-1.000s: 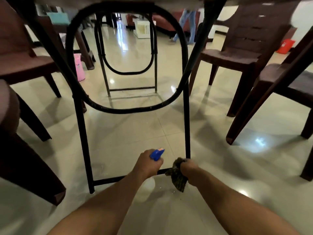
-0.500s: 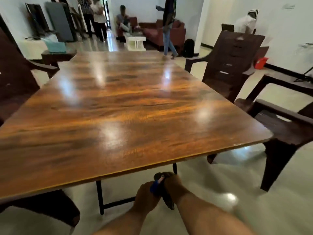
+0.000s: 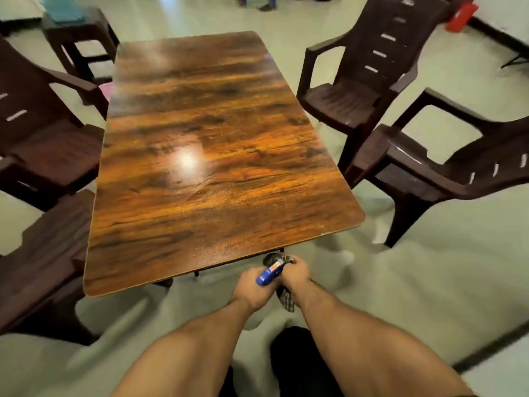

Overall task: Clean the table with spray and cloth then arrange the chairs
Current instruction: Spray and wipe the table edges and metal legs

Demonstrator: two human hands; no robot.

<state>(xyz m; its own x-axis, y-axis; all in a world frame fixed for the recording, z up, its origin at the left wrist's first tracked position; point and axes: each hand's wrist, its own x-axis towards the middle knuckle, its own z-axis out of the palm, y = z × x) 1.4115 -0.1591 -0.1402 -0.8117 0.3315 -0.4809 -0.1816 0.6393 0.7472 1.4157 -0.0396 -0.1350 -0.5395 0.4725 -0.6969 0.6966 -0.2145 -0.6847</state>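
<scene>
A glossy brown wooden table (image 3: 217, 144) fills the middle of the view, seen from above. Just off its near right corner, my left hand (image 3: 252, 286) grips a spray bottle whose blue trigger head (image 3: 269, 273) sticks out between my hands. My right hand (image 3: 296, 275) holds a dark checked cloth (image 3: 287, 300), which hangs below my fist. Both hands are close together, below the tabletop's edge level. Dark brown plastic chairs stand round the table: two on the right (image 3: 363, 81) (image 3: 446, 167) and two on the left (image 3: 43, 150) (image 3: 40, 265).
A brown stool (image 3: 77, 32) with a teal item on top stands at the far left corner. A red object (image 3: 461, 17) lies by the far right wall. Someone's feet (image 3: 266, 2) show beyond the table. Pale tiled floor lies all round.
The view rose from under the table to high above it. My hands, still with the spray bottle and cloth, came up from the table's leg bar to near its front edge.
</scene>
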